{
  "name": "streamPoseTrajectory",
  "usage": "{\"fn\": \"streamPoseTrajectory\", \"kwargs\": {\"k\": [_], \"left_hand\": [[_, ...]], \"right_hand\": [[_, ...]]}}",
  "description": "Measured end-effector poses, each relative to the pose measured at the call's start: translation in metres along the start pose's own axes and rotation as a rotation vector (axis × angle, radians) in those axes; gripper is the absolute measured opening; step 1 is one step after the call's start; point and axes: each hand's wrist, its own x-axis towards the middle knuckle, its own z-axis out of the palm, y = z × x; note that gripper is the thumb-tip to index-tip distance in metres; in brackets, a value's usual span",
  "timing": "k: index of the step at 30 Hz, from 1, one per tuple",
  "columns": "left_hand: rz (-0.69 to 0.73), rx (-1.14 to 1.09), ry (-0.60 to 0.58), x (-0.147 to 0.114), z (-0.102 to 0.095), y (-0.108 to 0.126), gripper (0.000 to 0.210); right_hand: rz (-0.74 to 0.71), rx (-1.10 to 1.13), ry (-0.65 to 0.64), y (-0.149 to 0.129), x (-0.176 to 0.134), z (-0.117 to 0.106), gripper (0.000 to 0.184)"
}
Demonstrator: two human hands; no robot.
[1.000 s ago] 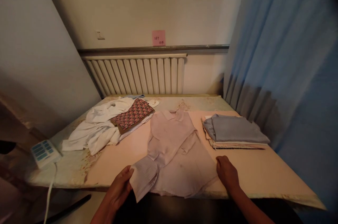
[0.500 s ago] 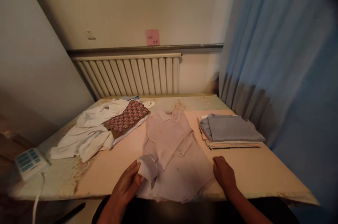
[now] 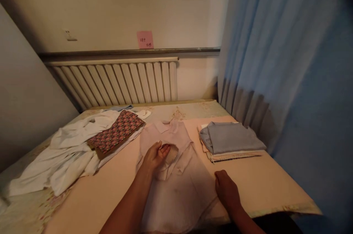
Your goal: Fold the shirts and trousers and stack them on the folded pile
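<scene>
A pale pink shirt [image 3: 176, 197] with a collar lies spread out in front of me, its sleeves brought across the body. My left hand [image 3: 157, 155] is closed on a ribbed sleeve cuff [image 3: 173, 154], lifting it over the chest; the cuff's opening shows. At the shirt's lower right corner, my right hand [image 3: 226, 190] is curled closed against the edge of the cloth. Its fingertips are partly hidden.
Folded clothes [image 3: 234, 138], grey on top, are stacked to the right. Rumpled white cloth [image 3: 74, 153] and a red patterned cloth [image 3: 117, 133] lie left. A radiator [image 3: 118, 83] stands behind the table; a blue curtain [image 3: 275, 61] hangs at the right.
My left hand has carried the cuff forward and right, from the shirt's lower left side onto its chest. My right hand stays at the lower right corner. The view has shifted somewhat to the right.
</scene>
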Motion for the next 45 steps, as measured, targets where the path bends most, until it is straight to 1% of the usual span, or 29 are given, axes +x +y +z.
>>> {"fn": "streamPoseTrajectory", "kwargs": {"k": [2, 3, 5, 8, 10, 13, 14, 15, 17, 18, 20, 22, 24, 29, 32, 36, 40, 45], "left_hand": [[0.033, 0.106, -0.013, 0.023, 0.003, -0.005, 0.014], [0.06, 0.165, -0.009, 0.03, 0.001, -0.009, 0.018], [0.122, 0.298, 0.028, 0.037, -0.008, -0.019, 0.023], [0.259, 0.516, 0.073, 0.029, -0.027, -0.037, 0.022], [0.352, 0.652, 0.051, 0.019, -0.038, -0.049, 0.022], [0.459, 0.834, -0.032, 0.007, -0.051, -0.068, 0.034], [0.501, 0.949, -0.056, 0.005, -0.056, -0.074, 0.037], [0.557, 1.133, -0.062, 0.004, -0.06, -0.081, 0.04], [0.632, 1.509, -0.015, 0.007, -0.069, -0.092, 0.044], [0.646, 1.645, 0.017, 0.009, -0.073, -0.097, 0.046], [0.652, 1.793, 0.053, 0.013, -0.078, -0.103, 0.048], [0.658, 1.837, 0.064, 0.015, -0.079, -0.103, 0.048], [0.65, 1.812, 0.101, 0.015, -0.077, -0.096, 0.046], [0.573, 1.723, 0.287, 0.019, -0.077, -0.057, 0.035], [0.511, 1.707, 0.342, 0.029, -0.08, -0.036, 0.027], [0.462, 1.692, 0.309, 0.047, -0.075, -0.025, 0.019], [0.45, 1.682, 0.276, 0.066, -0.06, -0.024, 0.019], [0.433, 1.678, 0.24, 0.087, -0.044, -0.022, 0.019]], "right_hand": [[0.001, 0.004, 0.0, -0.001, 0.0, -0.001, 0.019], [-0.004, 0.011, -0.003, -0.001, 0.0, -0.001, 0.019], [-0.008, 0.023, -0.013, 0.0, 0.0, -0.001, 0.018], [0.004, 0.018, -0.028, 0.0, 0.0, 0.0, 0.018], [0.013, 0.017, -0.024, 0.0, 0.0, 0.0, 0.018], [0.01, 0.03, -0.008, -0.001, 0.0, -0.001, 0.019], [0.007, 0.031, -0.003, -0.001, 0.0, -0.002, 0.019], [0.004, 0.03, 0.001, -0.002, 0.0, -0.002, 0.019], [0.001, 0.025, 0.007, -0.002, 0.001, -0.003, 0.019], [0.001, 0.023, 0.008, -0.002, 0.001, -0.003, 0.019], [0.001, 0.02, 0.008, -0.002, 0.001, -0.002, 0.019], [0.001, 0.018, 0.009, -0.001, 0.001, -0.001, 0.019], [0.0, 0.018, 0.013, -0.001, 0.001, 0.0, 0.019], [-0.003, 0.007, -0.002, -0.001, 0.0, 0.001, 0.018], [-0.006, 0.014, -0.002, 0.0, -0.001, 0.003, 0.018], [-0.005, 0.034, 0.004, 0.003, -0.001, 0.009, 0.019], [-0.004, 0.029, 0.012, 0.005, -0.001, 0.014, 0.02], [0.002, 0.023, 0.002, 0.004, 0.001, 0.014, 0.021]]}}
